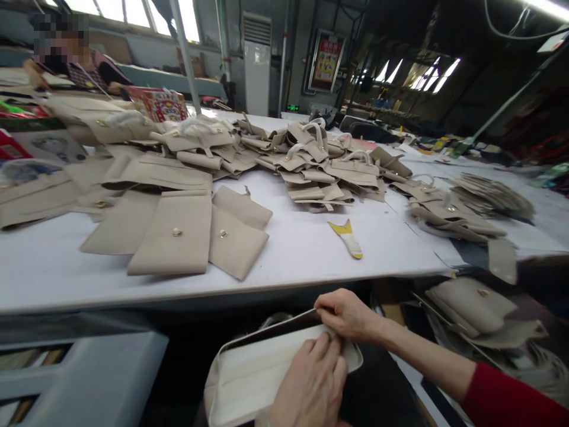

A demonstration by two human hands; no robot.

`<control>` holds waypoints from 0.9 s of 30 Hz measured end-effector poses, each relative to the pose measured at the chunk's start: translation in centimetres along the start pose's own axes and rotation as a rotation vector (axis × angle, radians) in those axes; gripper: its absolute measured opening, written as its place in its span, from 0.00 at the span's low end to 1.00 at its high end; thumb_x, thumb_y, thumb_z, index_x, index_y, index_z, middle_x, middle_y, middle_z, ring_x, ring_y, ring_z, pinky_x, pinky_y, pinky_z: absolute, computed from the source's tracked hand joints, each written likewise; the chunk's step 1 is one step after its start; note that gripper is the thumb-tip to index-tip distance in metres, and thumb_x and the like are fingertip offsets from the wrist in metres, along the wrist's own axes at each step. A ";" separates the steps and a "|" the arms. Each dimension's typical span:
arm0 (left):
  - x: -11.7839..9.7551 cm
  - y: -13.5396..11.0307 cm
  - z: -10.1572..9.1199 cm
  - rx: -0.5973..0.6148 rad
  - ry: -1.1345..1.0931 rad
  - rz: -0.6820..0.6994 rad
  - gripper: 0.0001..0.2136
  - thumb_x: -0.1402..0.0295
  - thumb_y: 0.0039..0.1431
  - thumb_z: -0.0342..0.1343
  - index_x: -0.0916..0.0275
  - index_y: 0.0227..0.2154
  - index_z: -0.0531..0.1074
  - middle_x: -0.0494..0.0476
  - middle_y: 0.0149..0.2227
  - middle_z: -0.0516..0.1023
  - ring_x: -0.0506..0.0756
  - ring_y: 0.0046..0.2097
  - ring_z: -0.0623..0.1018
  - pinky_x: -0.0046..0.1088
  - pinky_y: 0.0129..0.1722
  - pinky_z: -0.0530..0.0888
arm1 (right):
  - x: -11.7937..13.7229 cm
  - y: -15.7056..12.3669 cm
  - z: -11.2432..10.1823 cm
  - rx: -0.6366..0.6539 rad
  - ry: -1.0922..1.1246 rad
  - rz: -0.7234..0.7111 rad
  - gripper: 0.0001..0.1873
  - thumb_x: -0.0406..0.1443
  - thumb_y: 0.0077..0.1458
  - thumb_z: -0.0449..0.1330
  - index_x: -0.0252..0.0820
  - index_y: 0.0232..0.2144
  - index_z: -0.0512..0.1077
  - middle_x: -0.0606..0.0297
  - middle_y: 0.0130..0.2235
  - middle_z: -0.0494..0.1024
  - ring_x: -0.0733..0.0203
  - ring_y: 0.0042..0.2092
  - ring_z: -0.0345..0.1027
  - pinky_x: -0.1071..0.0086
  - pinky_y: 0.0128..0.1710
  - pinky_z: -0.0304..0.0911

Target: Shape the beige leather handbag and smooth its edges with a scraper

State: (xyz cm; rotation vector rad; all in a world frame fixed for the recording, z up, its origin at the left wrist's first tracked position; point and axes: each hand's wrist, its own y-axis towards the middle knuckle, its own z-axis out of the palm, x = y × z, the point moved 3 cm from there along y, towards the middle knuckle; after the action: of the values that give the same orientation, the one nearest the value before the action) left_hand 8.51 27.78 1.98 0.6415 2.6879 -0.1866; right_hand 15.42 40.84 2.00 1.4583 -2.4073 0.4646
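Observation:
Low in front of me, below the table edge, is a beige handbag body [213, 379] with its opening turned up toward me. A pale cream panel [249, 370] lies along its inside. My left hand [313, 376] rests on this panel, fingers stretched out and pointing to the bag's far right corner. At that corner, my right hand [342, 313] is closed in a pinch on the bag's upper edge. The left fingertips lie just below the right hand. The bag's underside is out of sight.
Beige bag flaps with metal locks [178, 237] lie on the white table [275, 261]. Behind are piled bag pieces [320, 172]; a yellow-and-white template [348, 238] sits nearer. More pieces [475, 305] lie lower right. A grey-blue frame [106, 379] stands lower left. A person [84, 65] works far left.

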 end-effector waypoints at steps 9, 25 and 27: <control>0.6 0.1 -2.3 -0.057 -0.312 -0.135 0.27 0.51 0.51 0.63 0.61 0.50 0.69 0.59 0.53 0.72 0.63 0.54 0.70 0.45 0.56 0.69 | -3.2 -2.6 -1.9 -0.008 0.518 0.362 0.20 0.45 0.60 0.55 0.35 0.30 0.77 0.66 0.24 0.74 0.66 0.25 0.64 0.74 0.24 0.55; 0.4 1.1 -2.4 0.003 -0.279 -0.063 0.25 0.56 0.51 0.65 0.52 0.52 0.68 0.51 0.57 0.68 0.60 0.56 0.66 0.43 0.57 0.65 | 1.2 -9.2 2.4 -0.284 0.483 0.621 0.15 0.34 0.62 0.50 0.38 0.25 0.72 0.65 0.25 0.75 0.64 0.26 0.66 0.72 0.26 0.52; 0.2 1.2 -2.5 0.021 -0.249 -0.049 0.27 0.57 0.49 0.66 0.52 0.53 0.67 0.52 0.58 0.68 0.61 0.57 0.66 0.44 0.57 0.65 | 1.4 -9.5 2.6 -0.311 0.502 0.615 0.16 0.35 0.63 0.49 0.38 0.27 0.73 0.65 0.26 0.76 0.64 0.27 0.68 0.71 0.27 0.54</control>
State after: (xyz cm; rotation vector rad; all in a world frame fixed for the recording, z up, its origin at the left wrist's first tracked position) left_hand 8.09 29.50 4.12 0.5210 2.4659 -0.2889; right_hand 23.04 34.52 1.36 0.3884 -2.3186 0.4812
